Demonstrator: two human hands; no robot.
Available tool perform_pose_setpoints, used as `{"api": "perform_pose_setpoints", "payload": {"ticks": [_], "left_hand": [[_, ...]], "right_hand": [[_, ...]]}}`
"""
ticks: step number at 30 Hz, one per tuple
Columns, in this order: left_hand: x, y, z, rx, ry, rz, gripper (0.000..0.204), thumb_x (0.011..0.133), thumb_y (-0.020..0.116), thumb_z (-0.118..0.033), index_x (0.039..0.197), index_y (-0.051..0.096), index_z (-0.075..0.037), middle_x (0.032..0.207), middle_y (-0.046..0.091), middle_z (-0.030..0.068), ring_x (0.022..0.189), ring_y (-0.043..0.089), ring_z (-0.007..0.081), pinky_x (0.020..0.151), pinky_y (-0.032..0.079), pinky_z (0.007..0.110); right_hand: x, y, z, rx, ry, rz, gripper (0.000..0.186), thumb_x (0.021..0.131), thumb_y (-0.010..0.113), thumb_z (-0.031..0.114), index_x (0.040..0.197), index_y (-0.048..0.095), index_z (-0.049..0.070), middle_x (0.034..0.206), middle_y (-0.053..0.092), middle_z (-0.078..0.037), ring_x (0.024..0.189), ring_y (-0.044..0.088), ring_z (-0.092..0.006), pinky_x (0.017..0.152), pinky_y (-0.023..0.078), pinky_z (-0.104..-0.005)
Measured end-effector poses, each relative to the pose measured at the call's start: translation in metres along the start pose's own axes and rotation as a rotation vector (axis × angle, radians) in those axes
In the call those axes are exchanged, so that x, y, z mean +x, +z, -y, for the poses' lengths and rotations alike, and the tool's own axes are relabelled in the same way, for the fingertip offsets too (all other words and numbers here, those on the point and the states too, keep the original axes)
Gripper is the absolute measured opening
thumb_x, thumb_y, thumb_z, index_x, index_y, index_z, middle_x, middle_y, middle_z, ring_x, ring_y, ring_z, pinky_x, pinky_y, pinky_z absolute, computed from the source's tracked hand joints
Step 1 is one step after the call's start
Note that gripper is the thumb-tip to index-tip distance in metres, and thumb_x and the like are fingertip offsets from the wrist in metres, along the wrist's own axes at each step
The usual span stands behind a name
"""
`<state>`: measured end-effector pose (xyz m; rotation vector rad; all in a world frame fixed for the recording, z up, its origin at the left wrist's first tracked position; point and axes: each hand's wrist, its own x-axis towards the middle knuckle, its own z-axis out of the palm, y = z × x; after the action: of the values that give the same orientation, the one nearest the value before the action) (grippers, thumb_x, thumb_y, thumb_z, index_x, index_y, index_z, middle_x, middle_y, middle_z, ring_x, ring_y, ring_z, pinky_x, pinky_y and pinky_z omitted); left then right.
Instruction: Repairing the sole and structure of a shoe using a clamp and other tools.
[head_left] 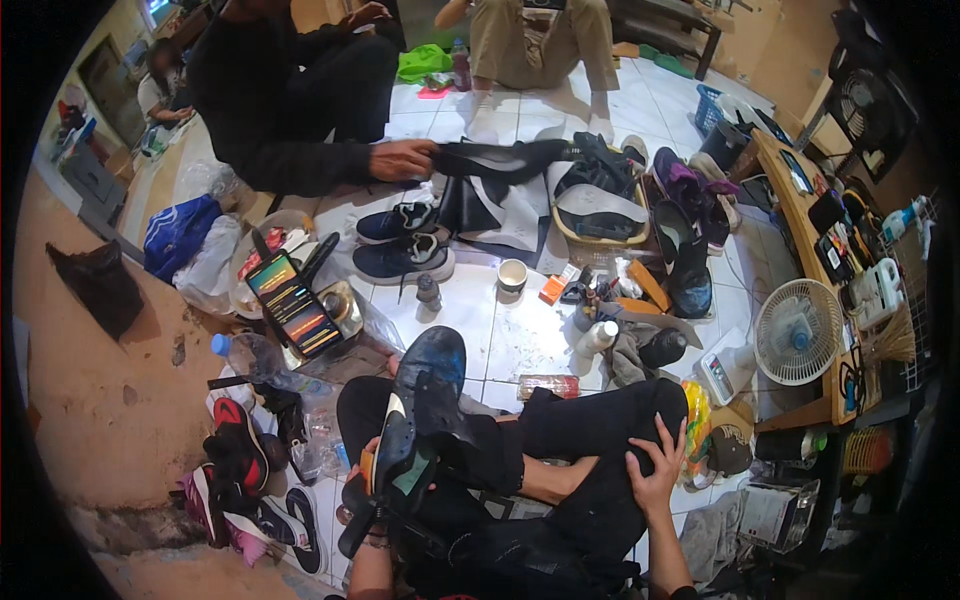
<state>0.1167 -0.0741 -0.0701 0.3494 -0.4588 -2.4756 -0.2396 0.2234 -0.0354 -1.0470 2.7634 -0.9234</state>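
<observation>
shoe [420,420] lies on the lap, left hand [372,470] beneath it; right hand [655,465] on the knee; cup [512,276] ahead on the floor [470,320], fan [797,332] to the right.

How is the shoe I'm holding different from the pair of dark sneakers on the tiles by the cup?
The held shoe is turned sole up, showing a worn dark sole with a pale patch; the dark sneakers lie on the tiles with their laces showing. The held shoe is a single one, gripped in the left hand; the dark sneakers are a pair, touched by no one. Both are dark.

Glossy shoe sole [425,400] (dark rubber)
</observation>
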Motion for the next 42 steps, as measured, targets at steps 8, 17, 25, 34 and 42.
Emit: {"api": "perform_pose_setpoints", "payload": {"ticks": [8, 17, 25, 34, 42], "left_hand": [[0.010, 0.016, -0.001, 0.001, -0.051, -0.009, 0.094, 0.089, 0.066, -0.062, 0.158, 0.030, -0.009, 0.157, 0.033, 0.0332, 0.140, 0.030, 0.0645, 0.107, 0.033, 0.079], [0.001, 0.041, -0.001, -0.122, 0.029, -0.085, 0.066, 0.089, 0.067, -0.045, 0.141, 0.047, -0.011, 0.145, 0.048, 0.0291, 0.133, 0.049, 0.0517, 0.109, 0.043, 0.067], [-0.002, 0.035, -0.004, 0.094, -0.050, -0.235, 0.067, 0.089, 0.066, -0.045, 0.141, 0.047, -0.007, 0.143, 0.050, 0.0282, 0.131, 0.053, 0.0472, 0.109, 0.045, 0.062], [-0.014, 0.025, -0.016, 0.186, -0.163, -0.419, 0.068, 0.090, 0.064, -0.044, 0.141, 0.046, -0.004, 0.141, 0.053, 0.0271, 0.129, 0.056, 0.0421, 0.109, 0.048, 0.056], [-0.018, 0.028, -0.011, 0.219, -0.143, -0.381, 0.071, 0.090, 0.061, -0.044, 0.142, 0.045, 0.002, 0.136, 0.057, 0.0253, 0.124, 0.061, 0.0345, 0.106, 0.051, 0.046]], "right_hand": [[0.010, -0.004, 0.002, 0.016, 0.013, 0.016, 0.019, 0.081, 0.079, 0.021, 0.099, 0.080, 0.017, 0.151, 0.055, -0.008, 0.154, 0.023, -0.0441, 0.123, 0.016, -0.0585], [0.184, -0.016, 0.071, 0.230, -0.376, -0.214, 0.012, 0.086, 0.073, 0.004, 0.098, 0.070, 0.000, 0.097, 0.068, -0.014, 0.093, 0.064, -0.0346, 0.089, 0.049, -0.0438], [0.476, 0.131, 0.097, -0.296, -0.454, 0.158, 0.026, 0.085, 0.072, 0.021, 0.110, 0.073, 0.016, 0.094, 0.074, -0.018, 0.091, 0.072, -0.0389, 0.081, 0.057, -0.0503], [0.523, 0.179, 0.081, -0.457, -0.484, 0.270, 0.023, 0.081, 0.069, 0.027, 0.099, 0.077, 0.015, 0.093, 0.076, -0.014, 0.091, 0.073, -0.0357, 0.081, 0.060, -0.0476], [0.543, 0.082, 0.131, 0.202, -0.462, 0.133, 0.031, 0.084, 0.069, 0.031, 0.084, 0.069, 0.000, 0.067, 0.064, -0.007, 0.062, 0.062, -0.0174, 0.060, 0.048, -0.0337]]}}
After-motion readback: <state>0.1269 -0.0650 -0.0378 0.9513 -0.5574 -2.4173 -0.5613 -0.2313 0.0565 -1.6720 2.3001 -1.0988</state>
